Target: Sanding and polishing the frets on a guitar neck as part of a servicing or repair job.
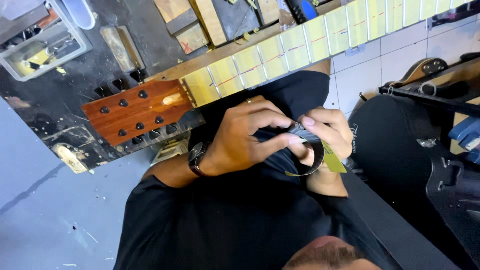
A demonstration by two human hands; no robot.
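Note:
My left hand (245, 137), with a watch on the wrist and a ring on one finger, pinches the top edge of a dark curved roll of tape (312, 157) held over my lap. The fingers of my right hand (327, 132) grip the same roll from the other side, and a yellow-green tape end (332, 160) hangs from it. Just beyond my hands lies a guitar neck (300, 45) whose fretboard is covered in yellowish tape between the frets. Its reddish wooden headstock (135, 110) points left.
The guitar rests on a dark, scuffed workbench (60, 100) holding wood blocks (200, 22) and a clear plastic parts tray (40, 47). A black guitar case (425, 165) and another guitar body (420, 70) sit on the white tiled floor at right.

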